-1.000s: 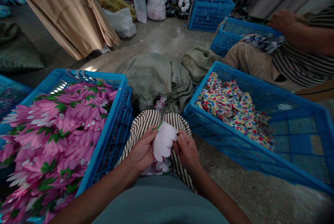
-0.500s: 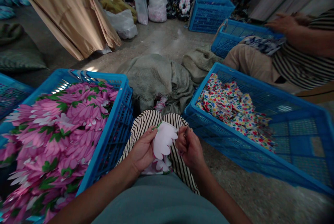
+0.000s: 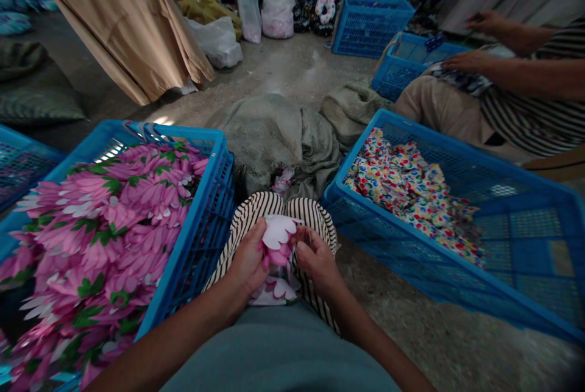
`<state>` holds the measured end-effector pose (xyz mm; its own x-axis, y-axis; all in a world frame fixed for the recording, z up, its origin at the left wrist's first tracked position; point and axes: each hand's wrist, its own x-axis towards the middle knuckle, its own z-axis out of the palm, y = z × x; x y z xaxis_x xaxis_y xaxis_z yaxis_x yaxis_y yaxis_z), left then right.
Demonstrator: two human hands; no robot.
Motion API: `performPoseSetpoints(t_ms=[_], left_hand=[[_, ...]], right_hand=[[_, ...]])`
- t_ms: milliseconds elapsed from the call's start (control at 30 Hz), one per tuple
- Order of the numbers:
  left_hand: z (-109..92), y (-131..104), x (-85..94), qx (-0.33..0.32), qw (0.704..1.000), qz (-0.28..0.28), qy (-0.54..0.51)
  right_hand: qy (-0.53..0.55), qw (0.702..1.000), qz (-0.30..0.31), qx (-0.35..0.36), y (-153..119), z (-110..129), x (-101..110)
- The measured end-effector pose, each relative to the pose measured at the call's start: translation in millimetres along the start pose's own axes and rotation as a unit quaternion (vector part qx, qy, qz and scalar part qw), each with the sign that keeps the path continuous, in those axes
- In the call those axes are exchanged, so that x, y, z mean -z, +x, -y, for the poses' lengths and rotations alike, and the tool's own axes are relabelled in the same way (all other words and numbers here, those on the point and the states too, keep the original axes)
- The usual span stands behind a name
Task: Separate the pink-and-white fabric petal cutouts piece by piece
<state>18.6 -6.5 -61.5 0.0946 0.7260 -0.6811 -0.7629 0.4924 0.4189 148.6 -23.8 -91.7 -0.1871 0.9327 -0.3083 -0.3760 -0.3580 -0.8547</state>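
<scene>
Above my lap, my left hand grips a white and pink petal-shaped fabric piece by its left side. My right hand is closed at the piece's right edge, thumb and fingers pinched together; whatever is between them is too small to make out. More white and pink petal pieces lie on my lap below both hands, over black-and-white striped cloth.
A blue crate of pink flowers with green parts stands left. Another blue crate with colourful printed fabric stands right. Grey-green sacking lies ahead. A person's hands work at the upper right.
The fabric piece has turned and folded, and its pink side now shows below the white. My right hand has moved slightly left. The person at the right has spread their hands apart.
</scene>
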Motion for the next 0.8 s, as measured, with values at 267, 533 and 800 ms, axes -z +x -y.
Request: performPoseSetpoints(t_ms=[267, 533, 800], left_hand=[[9.7, 0.4, 4.4, -0.071, 0.968, 0.028, 0.239], [2.2, -7.6, 3.9, -0.25, 0.798, 0.106, 0.538], [1.5, 5.6, 6.9, -0.041, 0.975, 0.08, 0.205]], right_hand=[[0.094, 0.99, -0.077, -0.068, 9.3, 2.9, -15.2], [-0.07, 0.995, -0.067, 0.001, 10.7, 13.6, -7.3], [0.057, 0.998, 0.029, -0.01, 2.3, 12.6, -2.9]])
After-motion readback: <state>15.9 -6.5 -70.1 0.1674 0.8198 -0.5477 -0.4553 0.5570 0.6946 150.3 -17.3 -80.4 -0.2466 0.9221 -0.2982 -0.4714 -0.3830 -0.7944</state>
